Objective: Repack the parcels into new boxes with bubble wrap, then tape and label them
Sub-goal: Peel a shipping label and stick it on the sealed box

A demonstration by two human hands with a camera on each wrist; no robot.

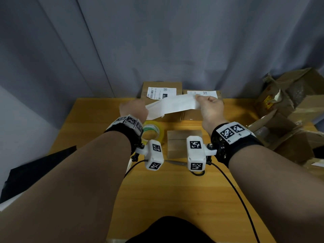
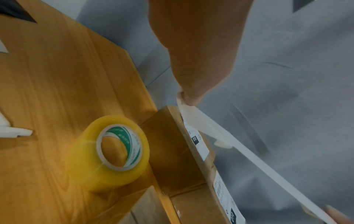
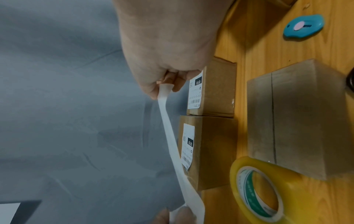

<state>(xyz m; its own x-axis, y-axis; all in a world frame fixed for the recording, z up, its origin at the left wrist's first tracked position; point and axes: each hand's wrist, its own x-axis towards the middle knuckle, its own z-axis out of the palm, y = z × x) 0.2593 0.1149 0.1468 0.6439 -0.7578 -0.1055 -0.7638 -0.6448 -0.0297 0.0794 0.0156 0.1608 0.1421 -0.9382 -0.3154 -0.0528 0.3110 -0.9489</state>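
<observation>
Hands (image 1: pixel 134 109) (image 1: pixel 211 106) pinch label sheet (image 1: pixel 172 106) ends, prob. clear above boxes (image 1: pixel 162 90).

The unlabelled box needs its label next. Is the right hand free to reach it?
Probably not yet: the right hand and left hand both pinch the white label sheet. Nothing blocks the unlabelled box itself.

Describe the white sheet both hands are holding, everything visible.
The white sheet is thin, papery and blank on the side shown, a long rectangle stretched in the air between the hands. The left hand pinches one end, the right hand the other. It hangs above two labelled cardboard boxes at the table's far edge, slightly bowed, apparently clear of them.
</observation>
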